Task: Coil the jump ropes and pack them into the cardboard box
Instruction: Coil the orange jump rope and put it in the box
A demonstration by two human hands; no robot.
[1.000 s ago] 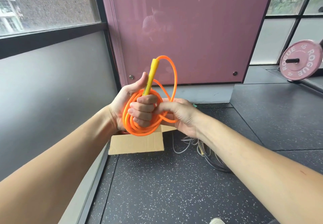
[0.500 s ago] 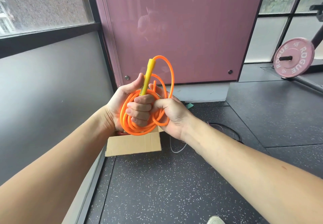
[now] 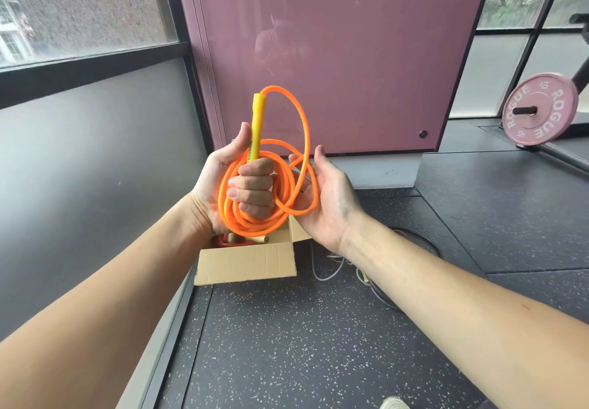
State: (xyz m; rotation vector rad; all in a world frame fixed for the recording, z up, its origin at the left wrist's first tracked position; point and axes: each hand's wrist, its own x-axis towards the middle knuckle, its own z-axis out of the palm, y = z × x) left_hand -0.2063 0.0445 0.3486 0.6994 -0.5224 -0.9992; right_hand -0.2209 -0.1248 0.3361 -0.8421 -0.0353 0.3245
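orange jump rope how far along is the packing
Done: something red already lies in the cardboard box. In hand: the left hand grips the orange jump rope, mostly coiled, at its yellow handle; the right hand supports the last wide loop. Left: close that loop, box it, then coil the loose ropes on the floor.
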